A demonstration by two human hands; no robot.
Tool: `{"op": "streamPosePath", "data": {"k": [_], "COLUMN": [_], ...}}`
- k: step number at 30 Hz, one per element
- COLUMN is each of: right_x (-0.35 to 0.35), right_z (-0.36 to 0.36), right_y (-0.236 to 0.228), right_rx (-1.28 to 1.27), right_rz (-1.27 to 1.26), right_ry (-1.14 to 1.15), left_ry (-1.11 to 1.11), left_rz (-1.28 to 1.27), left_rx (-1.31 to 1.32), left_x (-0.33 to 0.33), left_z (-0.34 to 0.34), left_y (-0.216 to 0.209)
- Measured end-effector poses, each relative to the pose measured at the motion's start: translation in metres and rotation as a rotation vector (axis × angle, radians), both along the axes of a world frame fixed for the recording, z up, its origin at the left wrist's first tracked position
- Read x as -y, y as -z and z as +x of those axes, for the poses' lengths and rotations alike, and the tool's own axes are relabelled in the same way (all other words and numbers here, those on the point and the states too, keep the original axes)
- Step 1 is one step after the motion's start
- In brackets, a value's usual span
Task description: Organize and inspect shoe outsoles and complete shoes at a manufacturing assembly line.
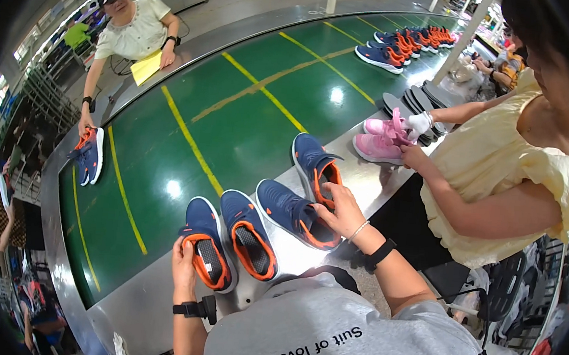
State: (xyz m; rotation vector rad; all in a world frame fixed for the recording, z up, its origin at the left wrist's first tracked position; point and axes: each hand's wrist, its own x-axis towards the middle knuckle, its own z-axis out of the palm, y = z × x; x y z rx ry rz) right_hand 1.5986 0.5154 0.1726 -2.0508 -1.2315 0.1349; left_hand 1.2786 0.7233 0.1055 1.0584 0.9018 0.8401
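Four navy sneakers with orange trim sit on the near metal ledge of a green conveyor belt. The left hand grips the heel of the leftmost sneaker. The right hand rests fingers curled on the third sneaker. None has moved onto the belt.

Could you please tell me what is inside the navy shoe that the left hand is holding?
Inside the navy shoe held by the left hand, a dark speckled insole shows within the orange collar. The toe end lies hidden under the upper.

Beyond the right hand the green belt lies open; a pink shoe blocks its right.
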Motion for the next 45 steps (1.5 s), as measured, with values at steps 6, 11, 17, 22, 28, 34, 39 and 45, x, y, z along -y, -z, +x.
{"op": "streamPosePath", "data": {"k": [6,11,17,22,28,34,39,45], "right_x": [0.021,0.032,0.02,0.014,0.023,0.04,0.051,0.07], "right_z": [0.032,0.028,0.004,0.006,0.014,0.061,0.078,0.023], "right_y": [0.031,0.008,0.034,0.041,0.057,0.085,0.049,-0.01], "right_rx": [0.204,0.203,0.051,-0.085,0.098,0.057,-0.229,0.281], "right_rz": [-0.341,-0.698,-0.707,-0.727,-0.499,-0.275,-0.555,-0.359], "right_ry": [-0.095,-0.232,-0.044,0.024,0.007,-0.058,0.198,0.186], "left_ry": [0.136,0.012,0.317,0.46,0.464,0.535,0.611,0.982], "left_rz": [0.334,0.794,0.572,0.438,0.486,0.614,0.531,0.054], "left_rx": [-0.379,-0.825,-0.962,-0.943,-0.956,-0.876,-0.69,-0.533], "left_x": [0.02,0.071,0.079,0.052,0.043,0.04,0.042,0.086], "left_z": [0.003,-0.004,0.028,0.055,0.067,0.131,0.182,0.213], "left_y": [-0.015,-0.031,-0.027,-0.023,0.004,-0.002,0.005,-0.014]}}
